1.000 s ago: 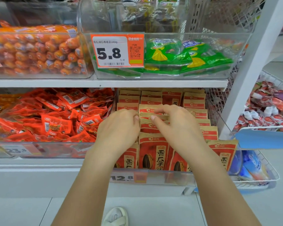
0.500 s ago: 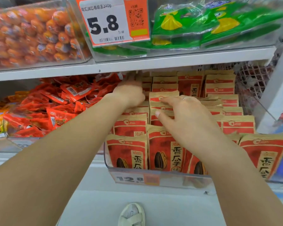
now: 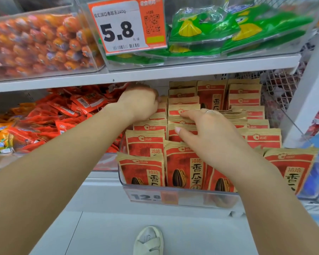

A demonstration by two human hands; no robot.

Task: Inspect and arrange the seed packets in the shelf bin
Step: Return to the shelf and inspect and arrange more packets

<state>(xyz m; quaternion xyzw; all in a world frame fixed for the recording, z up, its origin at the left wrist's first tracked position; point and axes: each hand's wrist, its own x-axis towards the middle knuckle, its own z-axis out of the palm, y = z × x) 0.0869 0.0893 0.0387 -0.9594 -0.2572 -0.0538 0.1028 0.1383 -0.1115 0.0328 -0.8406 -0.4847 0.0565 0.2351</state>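
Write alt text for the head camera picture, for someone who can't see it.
Two bare hands reach into a clear shelf bin of red and tan seed packets: the left hand at the back-left rows, the right hand with fingers spread across the middle packets. An orange 5.8 price tag hangs above.

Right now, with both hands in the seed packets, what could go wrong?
1. The left hand reaches deep at the back of the clear bin; pulling out could drag upright sunflower seed packets over.
2. The right hand presses on the middle row's tops, which might crumple or tip them.
3. The rightmost front packet leans outward past the bin and could slip out.
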